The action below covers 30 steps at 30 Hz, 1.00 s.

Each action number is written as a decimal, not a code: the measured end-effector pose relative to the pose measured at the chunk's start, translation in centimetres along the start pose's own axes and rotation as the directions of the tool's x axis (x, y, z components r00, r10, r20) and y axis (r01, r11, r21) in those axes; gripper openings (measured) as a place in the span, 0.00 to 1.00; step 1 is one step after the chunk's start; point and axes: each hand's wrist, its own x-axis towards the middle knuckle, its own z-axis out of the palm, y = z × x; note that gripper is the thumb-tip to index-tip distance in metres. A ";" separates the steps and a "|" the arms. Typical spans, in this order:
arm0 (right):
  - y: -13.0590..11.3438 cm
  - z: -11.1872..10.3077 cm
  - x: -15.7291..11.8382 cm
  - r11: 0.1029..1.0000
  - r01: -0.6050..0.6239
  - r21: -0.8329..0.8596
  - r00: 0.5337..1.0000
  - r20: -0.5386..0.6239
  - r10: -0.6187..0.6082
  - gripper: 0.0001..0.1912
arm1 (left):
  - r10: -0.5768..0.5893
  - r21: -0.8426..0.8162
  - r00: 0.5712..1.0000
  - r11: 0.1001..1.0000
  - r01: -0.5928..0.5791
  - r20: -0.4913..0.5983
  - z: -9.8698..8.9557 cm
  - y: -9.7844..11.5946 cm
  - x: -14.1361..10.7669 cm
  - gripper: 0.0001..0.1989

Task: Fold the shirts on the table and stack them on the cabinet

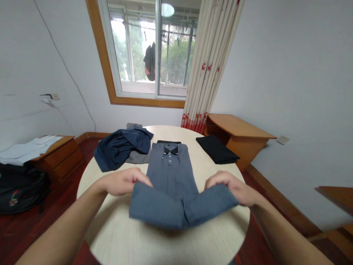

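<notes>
A grey polo shirt (171,169) with a dark collar and a short button placket lies on the round table (132,243), its collar toward the window. Its near end is lifted off the tabletop and sags in the middle. My left hand (125,181) pinches the left corner of that raised end. On the other side, my right hand (234,187) grips the right corner, fingers curled over the cloth. Both sides of the shirt are turned inward, making a narrow strip.
Rumpled navy and grey clothes (121,147) lie at the table's back left. A folded black garment (217,149) rests at the right edge. Beyond are a wooden desk (239,127), a patterned curtain (211,62), a low cabinet (63,158) and a black bag (20,187).
</notes>
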 end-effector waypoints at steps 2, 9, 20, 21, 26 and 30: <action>1.3 -2.4 2.6 0.996 0.007 0.089 0.974 -0.226 0.014 0.24 | 0.020 -0.071 0.953 0.997 -0.043 -0.301 -2.7 -0.5 2.3 0.17; 9.8 -3.3 10.2 0.783 -0.393 0.483 0.698 -0.397 0.595 0.15 | -0.455 -0.461 0.573 0.875 0.146 -0.682 -7.0 -9.5 9.7 0.18; 15.9 0.8 9.9 0.830 -0.155 0.536 0.714 -0.520 0.469 0.27 | -0.224 -0.234 0.558 0.971 0.055 -0.799 -6.3 -18.3 10.0 0.35; 15.9 0.5 10.4 0.835 -0.124 0.536 0.710 -0.540 0.452 0.27 | -0.217 -0.221 0.533 0.974 0.057 -0.818 -6.8 -18.5 10.6 0.35; 16.4 -0.8 13.4 0.808 -0.138 0.573 0.689 -0.531 0.494 0.20 | -0.269 -0.243 0.484 0.963 0.115 -0.833 -9.3 -18.4 13.8 0.27; 17.4 -1.2 14.4 0.832 -0.195 0.519 0.646 -0.570 0.508 0.17 | -0.240 -0.222 0.465 0.970 0.095 -0.852 -10.0 -18.0 14.5 0.24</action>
